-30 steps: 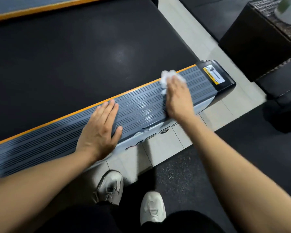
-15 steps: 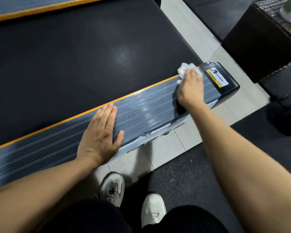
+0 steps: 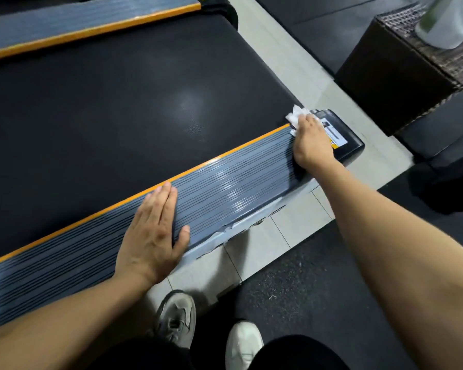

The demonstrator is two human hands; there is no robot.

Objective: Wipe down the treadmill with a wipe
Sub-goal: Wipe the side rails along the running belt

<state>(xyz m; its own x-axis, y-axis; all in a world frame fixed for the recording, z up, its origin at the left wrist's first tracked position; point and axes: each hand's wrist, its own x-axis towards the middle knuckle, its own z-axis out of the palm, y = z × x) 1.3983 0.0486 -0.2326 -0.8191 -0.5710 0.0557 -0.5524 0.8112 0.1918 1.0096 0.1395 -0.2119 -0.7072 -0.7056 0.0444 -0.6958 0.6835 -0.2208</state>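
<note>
Right hand (image 3: 309, 141) pressing wipe (image 3: 296, 115) flat at side rail (image 3: 225, 180) end, fingers hidden; left hand (image 3: 151, 233) resting flat, fingers together. Pushing firmly over end cap (image 3: 352, 145).

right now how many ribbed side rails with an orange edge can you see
2. The near side rail runs under both hands, left hand flat on it, right hand pressing the wipe at its end. The far side rail lies top left, partly cut off.

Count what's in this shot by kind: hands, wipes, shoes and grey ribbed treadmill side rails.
Hands: 2, left hand and right hand
Wipes: 1, white wipe
Shoes: 2
Side rails: 2
Total: 7
</note>
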